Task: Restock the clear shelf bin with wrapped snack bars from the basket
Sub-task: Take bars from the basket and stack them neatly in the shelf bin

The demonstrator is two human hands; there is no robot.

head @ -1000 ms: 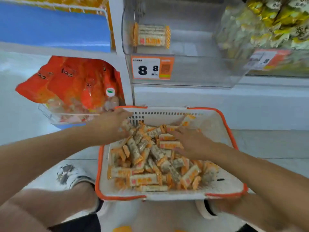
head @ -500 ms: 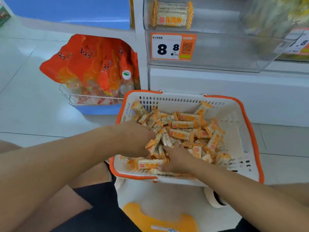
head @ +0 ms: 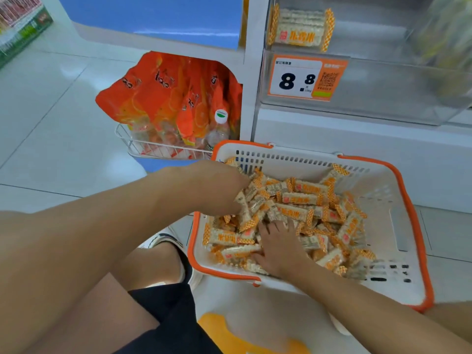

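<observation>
Wrapped snack bars (head: 293, 215) in clear film with orange checked ends and orange characters lie heaped in the white plastic basket with an orange rim (head: 419, 226), too many to count, their long axes pointing every way. One sample bar (head: 301, 28) lies crosswise, seemingly stuck to the front wall of the clear shelf bin (head: 383, 80), above an orange-and-white price tag reading "8.8" (head: 307, 77). The left hand (head: 217, 187) reaches into the heap; its fingers are buried, so I cannot tell its grip. The right hand (head: 279, 247) rests on the bars with fingers spread. Orange snack bags (head: 173, 98) stand in a wire rack (head: 153, 149) left of the basket.
</observation>
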